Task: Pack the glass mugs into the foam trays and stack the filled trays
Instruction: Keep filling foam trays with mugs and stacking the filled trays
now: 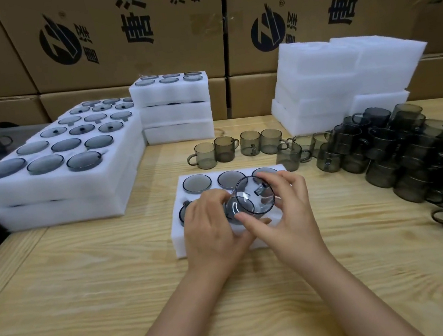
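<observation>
A white foam tray [180, 241] lies on the wooden table in front of me. Its back row holds three smoky glass mugs [197, 183], and one more sits at the front left, partly hidden by my left hand [211, 231]. A tilted glass mug [250, 200], mouth turned toward me, hovers over the tray's front middle. My left hand holds its base side, and my right hand [288, 209] grips its rim side with thumb and fingers.
Loose smoky mugs [409, 148] are heaped at the right, with a row of mugs [251, 142] behind the tray. Filled tray stacks [56, 184] stand at left, and another filled stack [172, 103] at back centre. Empty foam trays [343, 78] are piled at back right. Cardboard boxes [118, 32] line the back.
</observation>
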Motion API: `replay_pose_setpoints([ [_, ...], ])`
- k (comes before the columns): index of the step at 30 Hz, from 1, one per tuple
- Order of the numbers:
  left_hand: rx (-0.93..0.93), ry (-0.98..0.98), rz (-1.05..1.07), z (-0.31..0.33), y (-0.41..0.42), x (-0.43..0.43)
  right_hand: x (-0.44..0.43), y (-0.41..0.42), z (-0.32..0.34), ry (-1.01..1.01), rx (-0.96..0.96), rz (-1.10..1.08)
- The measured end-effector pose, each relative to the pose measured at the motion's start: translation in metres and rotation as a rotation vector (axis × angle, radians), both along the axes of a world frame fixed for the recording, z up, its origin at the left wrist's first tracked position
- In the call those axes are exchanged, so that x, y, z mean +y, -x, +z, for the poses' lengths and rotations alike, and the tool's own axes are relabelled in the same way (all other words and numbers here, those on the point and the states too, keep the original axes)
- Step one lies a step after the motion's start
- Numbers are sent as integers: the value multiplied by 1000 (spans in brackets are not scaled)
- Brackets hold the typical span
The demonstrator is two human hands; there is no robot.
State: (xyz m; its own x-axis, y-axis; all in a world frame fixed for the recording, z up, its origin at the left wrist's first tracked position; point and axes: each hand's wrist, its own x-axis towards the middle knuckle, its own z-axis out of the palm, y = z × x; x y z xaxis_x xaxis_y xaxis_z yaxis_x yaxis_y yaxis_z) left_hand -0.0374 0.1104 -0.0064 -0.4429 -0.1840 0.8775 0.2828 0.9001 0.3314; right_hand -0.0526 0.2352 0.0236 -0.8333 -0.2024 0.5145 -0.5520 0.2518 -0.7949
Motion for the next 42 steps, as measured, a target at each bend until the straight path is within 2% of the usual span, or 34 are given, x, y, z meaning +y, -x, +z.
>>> replay_pose_setpoints([
  [3, 32, 93, -62, -3, 0, -2, 9, 7, 5, 29, 18, 94],
  [7, 23, 145, -148, -3, 0, 1, 17, 14, 5, 100, -115, 240],
  [12, 9, 202, -132, -3, 2, 5, 21, 20, 2, 61, -90, 166],
  [16, -109, 303, -41, -5, 0, 5, 39, 34, 5, 88, -81, 121],
  [19, -144, 323, -22, -5, -1, 5, 44, 37, 5, 70, -106, 181],
  [26, -170, 324, -9, -3, -2, 7, 48, 39, 5, -95, -103, 155],
  [36, -187, 339, -9, -2, -4, 8, 43, 36, 6, -416, 0, 78],
  [42, -287, 179, -26, 7, -8, 16, 35, 35, 3, -539, 81, 27],
])
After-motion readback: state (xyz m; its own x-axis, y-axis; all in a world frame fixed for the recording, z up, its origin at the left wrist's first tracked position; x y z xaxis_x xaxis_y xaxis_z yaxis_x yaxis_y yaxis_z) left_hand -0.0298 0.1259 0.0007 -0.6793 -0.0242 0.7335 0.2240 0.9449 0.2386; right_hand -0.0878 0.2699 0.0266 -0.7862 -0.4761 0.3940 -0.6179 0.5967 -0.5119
